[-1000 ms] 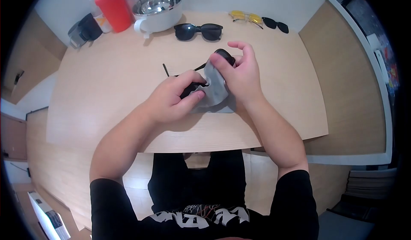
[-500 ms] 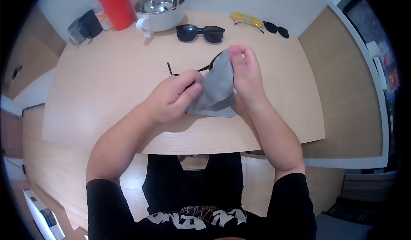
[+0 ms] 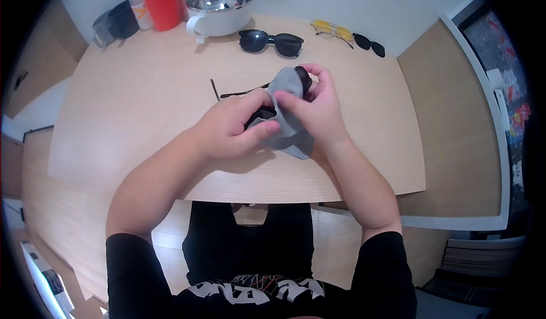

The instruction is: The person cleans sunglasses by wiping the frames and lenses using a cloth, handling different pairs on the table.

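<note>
Above the near part of the table, a pair of dark sunglasses point(image 3: 305, 77) is held between both hands, its thin black temples extending to the left. My left hand point(image 3: 227, 128) is closed around the side of the frame. A grey cloth point(image 3: 288, 84) drapes over the front and hides much of the lenses. With thumb and fingers, my right hand point(image 3: 319, 111) pinches the cloth against the right-hand lens. The cloth's lower corner hangs free beneath the hands.
Behind the hands lie black sunglasses point(image 3: 271, 43), yellow-tinted glasses point(image 3: 332, 30) and a small dark pair of lenses point(image 3: 369, 45). At the back left stand a white-handled steel bowl point(image 3: 220, 22), a red container point(image 3: 160, 5) and dark mugs point(image 3: 123, 19). A panel point(image 3: 455, 120) borders the table's right.
My right hand has moved from the cloth's upper edge to a pinch over the lens, bunching the cloth. More of the dark lens shows at the top right.
</note>
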Demonstrator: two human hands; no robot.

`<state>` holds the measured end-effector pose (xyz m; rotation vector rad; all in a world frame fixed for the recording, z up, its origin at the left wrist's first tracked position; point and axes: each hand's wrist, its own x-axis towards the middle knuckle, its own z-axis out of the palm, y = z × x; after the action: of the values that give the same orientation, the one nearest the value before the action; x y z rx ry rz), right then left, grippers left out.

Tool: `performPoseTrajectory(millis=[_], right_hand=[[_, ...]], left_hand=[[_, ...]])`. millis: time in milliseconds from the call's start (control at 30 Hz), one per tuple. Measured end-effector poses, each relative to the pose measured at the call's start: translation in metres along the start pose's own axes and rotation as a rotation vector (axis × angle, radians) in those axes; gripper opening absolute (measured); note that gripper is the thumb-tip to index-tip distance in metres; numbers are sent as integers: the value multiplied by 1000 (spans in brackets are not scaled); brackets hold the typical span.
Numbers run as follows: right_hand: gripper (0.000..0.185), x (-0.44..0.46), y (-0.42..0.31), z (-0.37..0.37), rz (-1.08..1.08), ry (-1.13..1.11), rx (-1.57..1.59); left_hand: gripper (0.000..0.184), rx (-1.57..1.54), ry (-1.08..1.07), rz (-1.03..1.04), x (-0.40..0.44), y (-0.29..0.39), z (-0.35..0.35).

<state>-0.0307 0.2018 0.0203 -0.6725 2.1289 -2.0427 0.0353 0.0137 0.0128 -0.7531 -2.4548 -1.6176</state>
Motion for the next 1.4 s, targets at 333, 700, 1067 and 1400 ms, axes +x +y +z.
performPoseTrajectory(millis=[333, 700, 1067, 1400], right_hand=[[48, 9, 14, -8, 97, 67, 90], [65, 8, 12, -8, 62, 87, 197], [68, 1, 1, -9, -60, 19, 355], [52, -6, -2, -3, -204, -52, 108]], left_hand=[[50, -41, -77, 39, 1, 2, -5], [53, -199, -2, 52, -2, -9, -4], [62, -509, 115, 29, -1, -10, 3], [73, -430, 112, 76, -2, -6, -4]])
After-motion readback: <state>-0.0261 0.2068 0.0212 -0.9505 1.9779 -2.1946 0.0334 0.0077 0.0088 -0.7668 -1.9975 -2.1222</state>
